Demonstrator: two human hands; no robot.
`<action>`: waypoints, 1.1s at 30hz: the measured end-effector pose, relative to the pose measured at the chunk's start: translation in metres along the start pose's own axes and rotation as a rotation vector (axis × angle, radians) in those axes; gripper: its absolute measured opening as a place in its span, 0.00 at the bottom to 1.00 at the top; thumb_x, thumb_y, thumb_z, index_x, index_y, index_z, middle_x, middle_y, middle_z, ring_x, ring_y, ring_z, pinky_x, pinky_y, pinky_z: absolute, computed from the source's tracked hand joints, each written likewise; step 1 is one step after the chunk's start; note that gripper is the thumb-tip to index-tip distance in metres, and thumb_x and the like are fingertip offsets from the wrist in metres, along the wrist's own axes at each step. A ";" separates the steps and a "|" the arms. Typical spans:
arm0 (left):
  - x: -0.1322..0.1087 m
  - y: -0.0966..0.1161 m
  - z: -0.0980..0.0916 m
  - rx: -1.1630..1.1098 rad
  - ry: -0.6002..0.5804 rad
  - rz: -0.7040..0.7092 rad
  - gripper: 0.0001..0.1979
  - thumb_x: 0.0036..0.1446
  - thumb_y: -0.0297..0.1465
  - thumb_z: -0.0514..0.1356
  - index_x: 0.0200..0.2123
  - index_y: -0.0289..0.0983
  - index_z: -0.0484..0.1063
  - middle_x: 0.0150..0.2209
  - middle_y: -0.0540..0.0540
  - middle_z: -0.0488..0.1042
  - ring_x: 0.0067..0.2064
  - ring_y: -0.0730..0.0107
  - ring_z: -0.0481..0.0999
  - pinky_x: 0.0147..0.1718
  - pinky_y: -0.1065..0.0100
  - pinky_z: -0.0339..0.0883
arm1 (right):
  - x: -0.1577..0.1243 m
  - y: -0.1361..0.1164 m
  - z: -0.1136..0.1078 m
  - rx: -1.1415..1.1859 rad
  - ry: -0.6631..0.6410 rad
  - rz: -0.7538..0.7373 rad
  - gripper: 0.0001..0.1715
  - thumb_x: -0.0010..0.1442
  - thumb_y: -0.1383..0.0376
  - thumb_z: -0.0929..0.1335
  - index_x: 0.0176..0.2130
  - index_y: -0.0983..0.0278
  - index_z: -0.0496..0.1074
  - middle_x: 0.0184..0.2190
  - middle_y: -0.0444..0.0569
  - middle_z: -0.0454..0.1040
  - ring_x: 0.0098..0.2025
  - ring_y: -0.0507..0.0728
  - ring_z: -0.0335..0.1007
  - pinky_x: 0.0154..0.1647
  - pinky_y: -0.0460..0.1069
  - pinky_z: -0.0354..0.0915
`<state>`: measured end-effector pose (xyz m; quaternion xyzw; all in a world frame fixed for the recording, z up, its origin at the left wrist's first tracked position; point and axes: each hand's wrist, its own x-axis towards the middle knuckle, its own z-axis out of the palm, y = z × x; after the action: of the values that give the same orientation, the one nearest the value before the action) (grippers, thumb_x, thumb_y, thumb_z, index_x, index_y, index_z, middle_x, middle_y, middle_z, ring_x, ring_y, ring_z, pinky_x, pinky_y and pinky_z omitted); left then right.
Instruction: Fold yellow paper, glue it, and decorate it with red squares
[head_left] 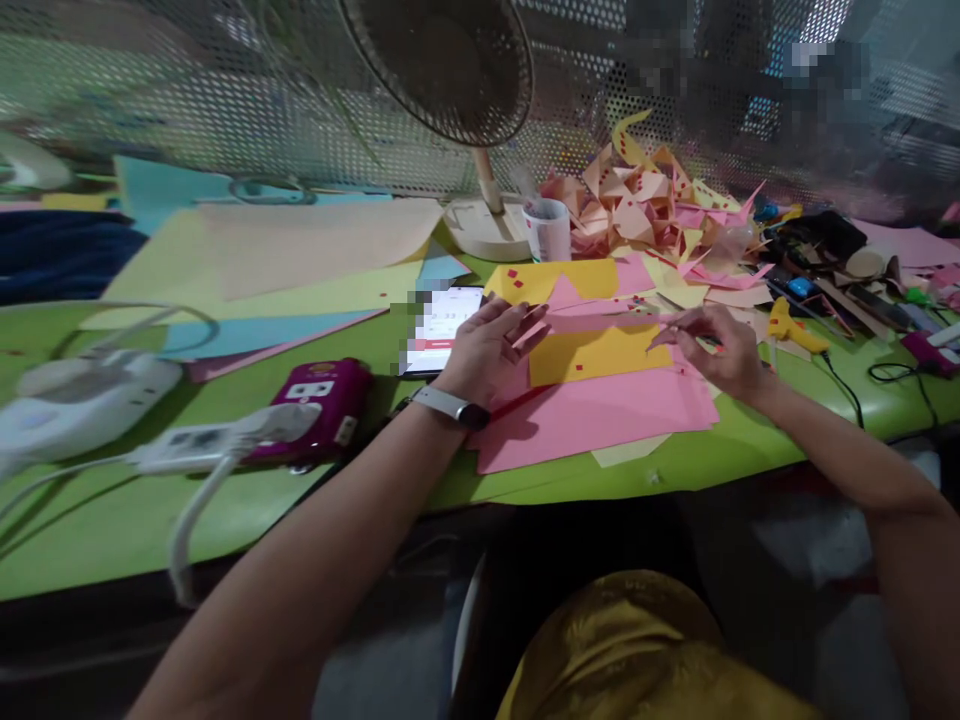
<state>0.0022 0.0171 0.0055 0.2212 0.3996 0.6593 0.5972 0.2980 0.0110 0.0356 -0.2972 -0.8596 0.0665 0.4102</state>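
My left hand and my right hand hold the two ends of a long folded pink paper strip just above the green table. The left fingers pinch its left end; the right fingers pinch its right end. Under the strip lie a yellow sheet with small red squares and a large pink sheet. A watch sits on my left wrist.
A phone lies left of my left hand. A purple device, a white power strip and cables lie at the left. A desk fan, a paper cup, a heap of folded paper pieces and tools stand behind.
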 end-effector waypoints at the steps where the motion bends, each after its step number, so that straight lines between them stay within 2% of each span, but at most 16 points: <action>1: 0.000 -0.001 -0.001 0.006 -0.004 -0.002 0.11 0.58 0.18 0.62 0.27 0.37 0.70 0.34 0.49 0.79 0.44 0.66 0.83 0.49 0.62 0.77 | 0.003 -0.003 0.006 0.105 0.037 0.096 0.09 0.68 0.61 0.66 0.47 0.60 0.68 0.39 0.48 0.81 0.38 0.54 0.80 0.39 0.49 0.75; 3: 0.001 -0.003 -0.002 0.025 -0.013 -0.021 0.10 0.58 0.18 0.62 0.28 0.37 0.69 0.35 0.48 0.79 0.45 0.65 0.83 0.50 0.59 0.77 | 0.008 -0.006 0.019 0.228 0.023 0.204 0.08 0.64 0.60 0.68 0.42 0.60 0.68 0.37 0.47 0.79 0.36 0.53 0.79 0.37 0.48 0.75; 5: 0.001 -0.004 -0.004 0.049 -0.021 -0.060 0.09 0.57 0.19 0.62 0.29 0.37 0.70 0.36 0.47 0.80 0.45 0.64 0.83 0.50 0.58 0.77 | 0.012 -0.006 0.029 0.233 -0.063 0.244 0.07 0.61 0.60 0.68 0.37 0.61 0.69 0.33 0.45 0.77 0.32 0.52 0.76 0.34 0.48 0.73; 7: 0.001 -0.005 -0.004 0.078 -0.034 -0.109 0.08 0.57 0.19 0.62 0.30 0.37 0.71 0.37 0.45 0.80 0.44 0.64 0.82 0.48 0.59 0.78 | 0.015 -0.004 0.035 0.165 -0.140 0.250 0.08 0.61 0.59 0.67 0.34 0.62 0.71 0.34 0.47 0.77 0.32 0.53 0.74 0.34 0.49 0.71; 9: 0.001 -0.004 -0.003 0.105 -0.046 -0.155 0.08 0.57 0.19 0.62 0.30 0.36 0.72 0.38 0.44 0.81 0.44 0.63 0.82 0.45 0.60 0.78 | 0.017 -0.004 0.037 0.051 -0.198 0.261 0.12 0.62 0.57 0.67 0.34 0.62 0.74 0.39 0.51 0.78 0.37 0.55 0.74 0.37 0.50 0.70; 12: 0.002 -0.003 -0.003 0.121 -0.050 -0.191 0.08 0.56 0.19 0.62 0.29 0.36 0.72 0.37 0.44 0.81 0.44 0.62 0.83 0.42 0.62 0.79 | 0.022 -0.005 0.035 -0.024 -0.303 0.380 0.16 0.63 0.54 0.66 0.37 0.63 0.78 0.38 0.51 0.79 0.38 0.57 0.74 0.37 0.50 0.68; 15: 0.004 -0.003 -0.006 0.125 -0.072 -0.177 0.08 0.55 0.19 0.64 0.28 0.37 0.72 0.38 0.43 0.81 0.45 0.61 0.83 0.43 0.60 0.79 | 0.029 -0.007 0.031 0.137 -0.285 0.547 0.18 0.63 0.55 0.65 0.41 0.64 0.79 0.32 0.49 0.79 0.30 0.54 0.73 0.31 0.49 0.68; 17: 0.005 -0.005 -0.008 0.123 -0.094 -0.160 0.08 0.54 0.20 0.64 0.28 0.37 0.72 0.39 0.43 0.81 0.46 0.60 0.82 0.44 0.60 0.79 | 0.034 -0.009 0.025 0.282 -0.263 0.604 0.18 0.62 0.55 0.66 0.39 0.65 0.80 0.31 0.50 0.80 0.27 0.52 0.72 0.28 0.48 0.68; 19: 0.006 -0.007 -0.009 0.118 -0.104 -0.141 0.08 0.54 0.20 0.65 0.29 0.37 0.71 0.40 0.42 0.81 0.47 0.60 0.82 0.44 0.61 0.79 | 0.039 -0.012 0.019 0.354 -0.283 0.623 0.17 0.59 0.55 0.68 0.32 0.66 0.79 0.30 0.51 0.80 0.24 0.51 0.71 0.25 0.47 0.68; 22: 0.006 -0.008 -0.010 0.122 -0.106 -0.126 0.07 0.54 0.20 0.64 0.31 0.37 0.72 0.41 0.42 0.81 0.47 0.61 0.82 0.45 0.60 0.79 | 0.046 -0.017 0.014 0.305 -0.360 0.613 0.16 0.56 0.57 0.70 0.24 0.65 0.76 0.23 0.48 0.77 0.22 0.51 0.71 0.23 0.47 0.66; 25: 0.004 -0.006 -0.008 0.125 -0.092 -0.132 0.07 0.54 0.20 0.64 0.30 0.37 0.71 0.39 0.43 0.81 0.45 0.62 0.83 0.43 0.61 0.79 | 0.050 -0.018 0.021 0.202 -0.416 0.594 0.15 0.55 0.57 0.71 0.24 0.64 0.75 0.18 0.44 0.73 0.21 0.51 0.69 0.24 0.47 0.63; 29: 0.000 -0.004 -0.006 0.123 -0.097 -0.147 0.08 0.54 0.19 0.65 0.29 0.37 0.72 0.39 0.43 0.81 0.45 0.62 0.82 0.42 0.64 0.79 | 0.052 -0.017 0.037 0.047 -0.368 0.581 0.11 0.56 0.59 0.72 0.26 0.63 0.74 0.21 0.43 0.74 0.24 0.52 0.70 0.27 0.48 0.63; 33: -0.001 -0.003 -0.005 0.127 -0.090 -0.145 0.08 0.55 0.19 0.65 0.28 0.37 0.72 0.38 0.43 0.81 0.45 0.62 0.82 0.44 0.62 0.79 | 0.047 -0.017 0.043 0.060 -0.380 0.576 0.15 0.60 0.58 0.70 0.26 0.63 0.73 0.21 0.45 0.75 0.25 0.53 0.72 0.29 0.49 0.67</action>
<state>0.0006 0.0145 0.0008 0.2588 0.4282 0.5771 0.6454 0.2352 0.0290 0.0448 -0.4979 -0.7991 0.2589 0.2156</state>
